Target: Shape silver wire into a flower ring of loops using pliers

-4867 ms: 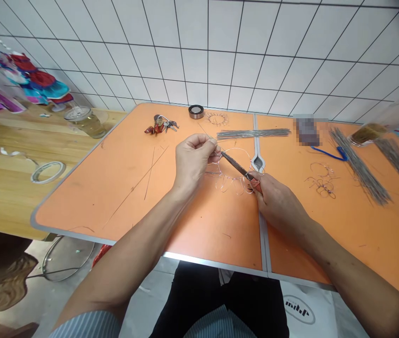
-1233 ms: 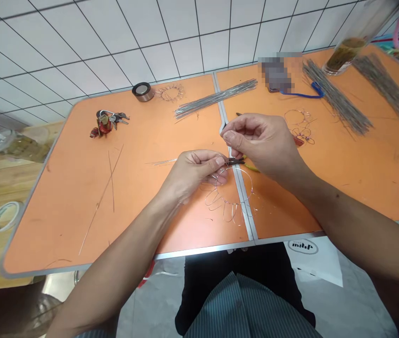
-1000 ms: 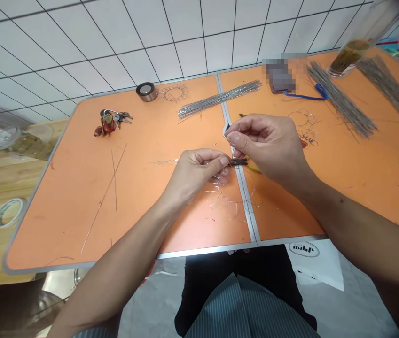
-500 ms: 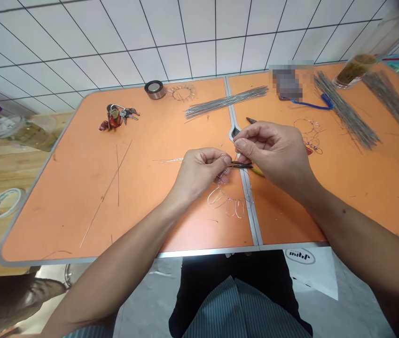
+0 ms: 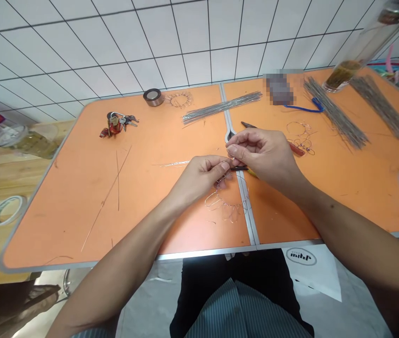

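My left hand (image 5: 204, 176) pinches a ring of thin silver wire with petal-like loops (image 5: 232, 205), which hangs below the fingers just over the table. Close above it, my right hand (image 5: 261, 152) is closed, thumb against forefinger, on what looks like a thin end of the wire; the tip is hard to make out. Under the hands lies a tool with dark jaws and a yellow handle (image 5: 252, 173), mostly covered. Behind the right hand a second tool shows its dark tip (image 5: 247, 125) and a red handle (image 5: 297, 149).
On the orange table (image 5: 164, 216) lie keys (image 5: 117, 123), a tape roll (image 5: 153, 97), a wire bundle (image 5: 222, 108), more wire bundles (image 5: 336, 112) at right, looped wire pieces (image 5: 300, 129) and loose wires (image 5: 105, 199). A tall clear container (image 5: 343, 75) stands at the back right.
My right hand has come slightly left and down, closer to my left hand. The wire ring has turned a little in the left fingers. The whole view has shifted slightly.
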`<state>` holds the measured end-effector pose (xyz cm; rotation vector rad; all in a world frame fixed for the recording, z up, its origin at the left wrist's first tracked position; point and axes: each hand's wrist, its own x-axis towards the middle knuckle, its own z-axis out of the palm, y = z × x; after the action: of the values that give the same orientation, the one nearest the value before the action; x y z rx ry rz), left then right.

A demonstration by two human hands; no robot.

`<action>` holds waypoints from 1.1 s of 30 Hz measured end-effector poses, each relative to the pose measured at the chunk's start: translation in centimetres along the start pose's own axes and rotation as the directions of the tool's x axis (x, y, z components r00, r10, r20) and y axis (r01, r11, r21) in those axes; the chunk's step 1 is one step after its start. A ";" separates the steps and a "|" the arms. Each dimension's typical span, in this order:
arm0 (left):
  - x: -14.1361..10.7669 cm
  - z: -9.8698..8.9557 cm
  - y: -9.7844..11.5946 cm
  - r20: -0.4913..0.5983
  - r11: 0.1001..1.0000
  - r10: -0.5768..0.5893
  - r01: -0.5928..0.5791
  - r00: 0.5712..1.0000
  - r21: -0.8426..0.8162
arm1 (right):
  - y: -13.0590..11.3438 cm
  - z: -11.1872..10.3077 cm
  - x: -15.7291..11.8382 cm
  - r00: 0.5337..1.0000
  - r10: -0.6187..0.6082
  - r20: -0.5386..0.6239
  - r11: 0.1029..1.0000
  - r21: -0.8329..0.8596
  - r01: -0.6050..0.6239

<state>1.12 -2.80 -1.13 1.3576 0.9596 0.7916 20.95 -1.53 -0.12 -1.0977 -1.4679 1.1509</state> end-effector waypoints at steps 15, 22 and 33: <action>0.0 0.0 -0.1 -0.062 0.997 -0.015 0.011 0.998 -0.074 | 0.1 0.0 0.4 1.000 -0.015 0.004 1.000 0.002 0.015; -0.1 -0.1 -0.1 -0.025 0.999 -0.013 0.012 1.000 -0.029 | -0.1 0.2 0.3 1.000 -0.003 0.007 1.000 -0.002 0.003; 0.0 -0.4 -0.3 0.003 0.999 -0.021 0.021 1.000 -0.036 | 0.0 -0.1 0.2 1.000 -0.009 0.011 1.000 -0.029 0.009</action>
<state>0.71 -2.68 -1.46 1.3152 0.9524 0.7874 21.02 -1.33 -0.06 -1.1048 -1.5005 1.1339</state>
